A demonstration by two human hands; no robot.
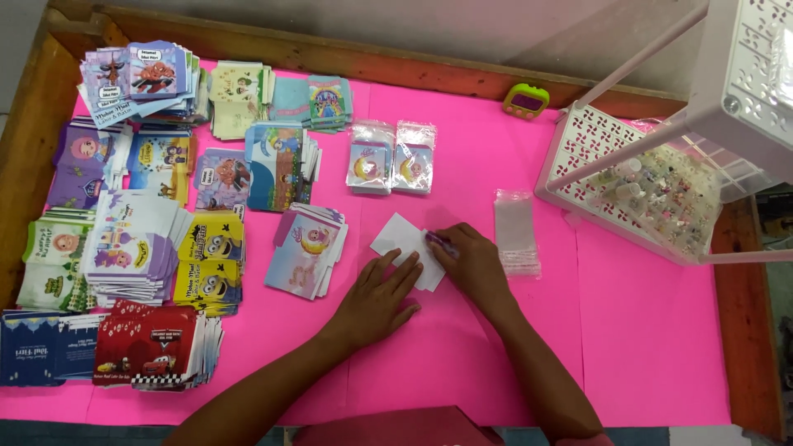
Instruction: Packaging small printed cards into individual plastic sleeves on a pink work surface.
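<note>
I look down on the table, covered in bright pink sheeting inside a brown wooden rim. At the right edge stands a white plastic rack with a perforated shelf that carries small bottles. The left half of the table is packed with stacks of printed cartoon envelopes, and one fanned stack lies just left of my hands. Two sealed clear packets sit side by side farther back, a clear plastic sleeve lies flat to the right, and a small green gadget rests near the far rim.

The white paper piece lies flat at the table's middle, under both hands. My left hand rests open on it, fingers spread, grip released, pinning its lower edge. My right hand has its grip pinched at the paper's right corner, where a small purple thing shows; whether that is held or printed I cannot tell.

I judge the paper light, thin and easily creased; it is best taken by an edge or corner.
</note>
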